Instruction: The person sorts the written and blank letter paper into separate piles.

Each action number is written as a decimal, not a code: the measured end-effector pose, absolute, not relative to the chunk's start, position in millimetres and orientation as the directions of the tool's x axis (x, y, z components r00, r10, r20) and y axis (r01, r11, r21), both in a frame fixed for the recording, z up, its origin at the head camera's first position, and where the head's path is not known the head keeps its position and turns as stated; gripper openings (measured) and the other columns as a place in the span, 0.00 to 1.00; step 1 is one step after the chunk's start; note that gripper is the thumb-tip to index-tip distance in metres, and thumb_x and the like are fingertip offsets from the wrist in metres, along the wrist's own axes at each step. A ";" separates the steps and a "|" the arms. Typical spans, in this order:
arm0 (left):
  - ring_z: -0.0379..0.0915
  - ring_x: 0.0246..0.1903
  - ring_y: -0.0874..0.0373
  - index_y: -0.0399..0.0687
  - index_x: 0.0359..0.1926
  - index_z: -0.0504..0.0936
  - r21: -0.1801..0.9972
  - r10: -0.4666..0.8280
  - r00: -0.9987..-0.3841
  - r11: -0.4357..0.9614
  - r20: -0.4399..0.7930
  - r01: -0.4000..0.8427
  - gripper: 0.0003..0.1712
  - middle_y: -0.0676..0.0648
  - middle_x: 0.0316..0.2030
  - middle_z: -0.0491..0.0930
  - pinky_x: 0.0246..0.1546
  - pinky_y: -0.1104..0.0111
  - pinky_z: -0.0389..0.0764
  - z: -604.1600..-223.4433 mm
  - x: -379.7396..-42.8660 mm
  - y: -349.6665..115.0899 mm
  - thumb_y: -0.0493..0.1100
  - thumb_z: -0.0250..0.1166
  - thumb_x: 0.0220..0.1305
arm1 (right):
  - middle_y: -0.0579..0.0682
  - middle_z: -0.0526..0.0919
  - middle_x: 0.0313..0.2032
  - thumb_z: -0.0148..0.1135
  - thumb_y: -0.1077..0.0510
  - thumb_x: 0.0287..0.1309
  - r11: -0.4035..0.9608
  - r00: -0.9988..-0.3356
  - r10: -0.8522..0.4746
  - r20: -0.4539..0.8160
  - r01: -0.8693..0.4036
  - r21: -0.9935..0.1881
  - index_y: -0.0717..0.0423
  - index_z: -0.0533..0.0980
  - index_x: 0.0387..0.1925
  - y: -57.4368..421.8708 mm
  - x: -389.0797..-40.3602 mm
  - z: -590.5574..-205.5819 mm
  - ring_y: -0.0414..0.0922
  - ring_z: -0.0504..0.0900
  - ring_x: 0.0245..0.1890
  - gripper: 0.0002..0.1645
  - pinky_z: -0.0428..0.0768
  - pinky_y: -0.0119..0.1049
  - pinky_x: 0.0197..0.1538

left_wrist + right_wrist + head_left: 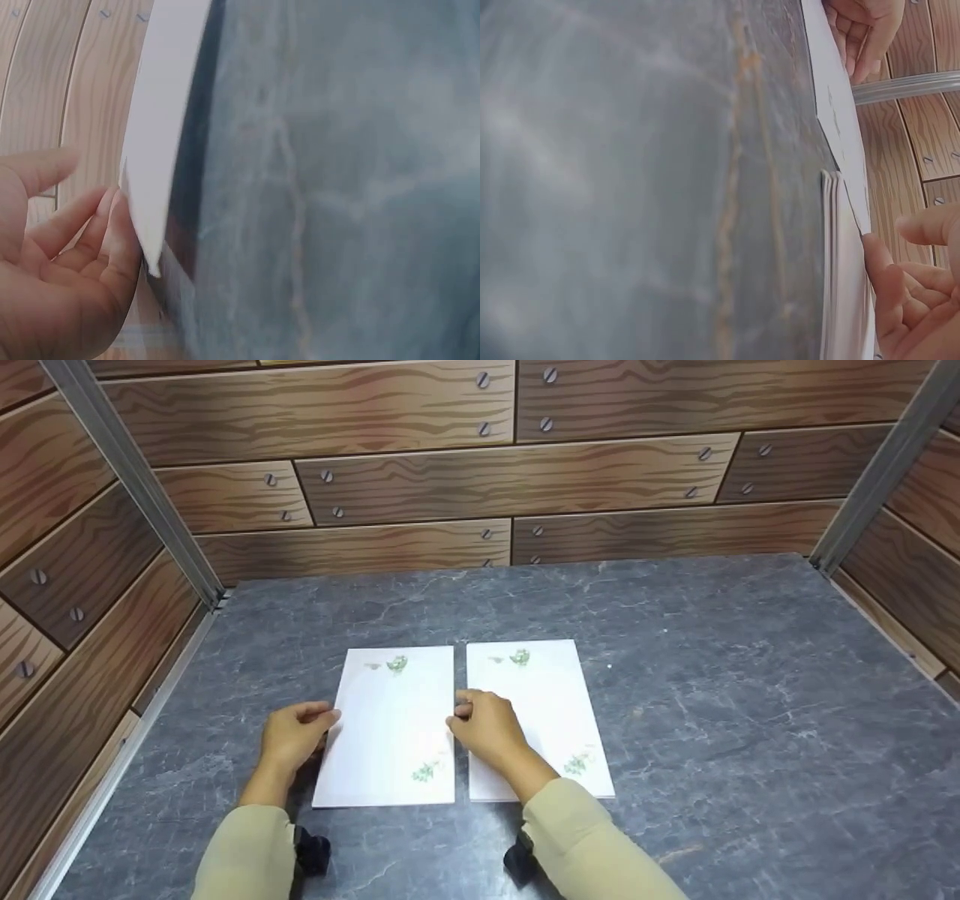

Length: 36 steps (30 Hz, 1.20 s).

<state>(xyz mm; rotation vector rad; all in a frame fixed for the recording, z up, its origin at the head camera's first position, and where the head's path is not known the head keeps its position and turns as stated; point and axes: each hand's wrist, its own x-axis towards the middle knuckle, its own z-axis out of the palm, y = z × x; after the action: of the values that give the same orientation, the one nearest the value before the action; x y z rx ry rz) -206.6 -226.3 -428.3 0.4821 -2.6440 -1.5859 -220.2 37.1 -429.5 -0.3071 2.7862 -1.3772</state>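
- You are flanking a left sheet (390,727), white with green printed motifs, which is showing near the middle of the dark, marbled surface (720,697); whether it is lying flat or rising slightly, you cannot tell;
- Your left grip (291,735) is spreading loosely, thumb parted from the fingers and nothing closed between them; fingertips are touching the sheet's left edge;
- Your right grip (491,727) is also standing part-open, a clear gap showing between thumb and fingers in the right wrist view; its tips are meeting the sheet's right edge, clasping nothing;
- A right stack (555,690), matching in print, is sitting just beside the sheet, a narrow strip of surface separating them; several layers are showing at its edge in the right wrist view, while your right grip and forearm are covering part of it;
- You are wearing pale sleeves (247,855), with a dark device (313,853) sitting at each wrist;
- Behind, a wood-patterned wall (420,487) is spanning the scene, metal posts (139,480) marking its corners.
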 end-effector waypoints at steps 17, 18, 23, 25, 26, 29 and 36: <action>0.69 0.56 0.43 0.34 0.66 0.64 0.933 -0.205 -0.960 0.268 -0.190 -0.242 0.40 0.33 0.58 0.70 0.54 0.58 0.75 -424.2 -203.5 -238.0 0.48 0.70 0.59 | 0.51 0.82 0.46 0.66 0.51 0.58 0.509 -0.975 -0.206 0.082 -0.178 -0.842 0.55 0.66 0.65 38.5 -220.5 -421.9 0.47 0.83 0.40 0.36 0.82 0.36 0.39; 0.69 0.57 0.44 0.35 0.67 0.64 0.934 -0.204 -0.961 0.266 -0.185 -0.236 0.41 0.34 0.59 0.70 0.55 0.57 0.74 -423.5 -203.5 -238.2 0.48 0.70 0.58 | 0.51 0.81 0.47 0.66 0.51 0.58 0.493 -0.973 -0.214 0.090 -0.187 -0.850 0.54 0.66 0.66 39.4 -220.3 -421.3 0.46 0.83 0.40 0.36 0.82 0.35 0.39; 0.67 0.59 0.46 0.40 0.71 0.59 0.956 -0.191 -0.973 0.238 -0.125 -0.170 0.44 0.37 0.62 0.67 0.59 0.58 0.70 -419.8 -203.5 -236.2 0.48 0.69 0.59 | 0.52 0.77 0.54 0.65 0.49 0.59 0.418 -0.951 -0.267 0.157 -0.261 -0.870 0.53 0.61 0.69 45.4 -218.9 -419.2 0.45 0.81 0.44 0.40 0.82 0.37 0.42; 0.64 0.61 0.47 0.41 0.72 0.56 0.971 -0.181 -0.979 0.203 -0.092 -0.129 0.45 0.38 0.64 0.66 0.60 0.59 0.68 -418.4 -203.9 -234.1 0.46 0.69 0.59 | 0.53 0.76 0.56 0.65 0.48 0.59 0.398 -0.941 -0.279 0.193 -0.296 -0.868 0.52 0.60 0.70 47.9 -218.8 -418.3 0.46 0.80 0.47 0.41 0.81 0.40 0.46; 0.62 0.62 0.47 0.41 0.72 0.54 0.977 -0.172 -0.982 0.183 -0.075 -0.106 0.46 0.38 0.65 0.64 0.61 0.59 0.67 -417.6 -204.0 -232.8 0.44 0.69 0.60 | 0.54 0.75 0.57 0.65 0.48 0.59 0.388 -0.935 -0.286 0.208 -0.312 -0.867 0.51 0.59 0.70 49.1 -219.1 -418.0 0.47 0.79 0.48 0.42 0.80 0.42 0.47; 0.55 0.66 0.46 0.43 0.74 0.48 0.987 -0.157 -0.987 0.151 -0.037 -0.061 0.50 0.38 0.68 0.59 0.63 0.58 0.63 -415.3 -204.5 -228.9 0.44 0.69 0.60 | 0.56 0.72 0.59 0.66 0.47 0.58 0.358 -0.922 -0.301 0.242 -0.345 -0.868 0.49 0.57 0.71 52.6 -220.5 -417.6 0.50 0.77 0.52 0.44 0.77 0.48 0.51; 0.43 0.70 0.48 0.50 0.75 0.37 0.987 -0.131 -0.991 0.160 0.018 -0.003 0.57 0.42 0.72 0.48 0.69 0.54 0.49 -411.9 -206.2 -219.9 0.43 0.69 0.60 | 0.58 0.65 0.64 0.66 0.44 0.57 0.357 -0.904 -0.296 0.307 -0.403 -0.843 0.48 0.55 0.72 63.5 -225.3 -417.9 0.56 0.71 0.58 0.47 0.73 0.55 0.55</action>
<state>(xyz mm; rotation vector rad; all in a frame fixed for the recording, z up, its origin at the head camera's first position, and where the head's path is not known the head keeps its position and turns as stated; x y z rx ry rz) -206.2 -219.9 -411.9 0.1349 -2.3157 -1.9693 -225.3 63.5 -417.9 -0.6903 2.6705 -1.7070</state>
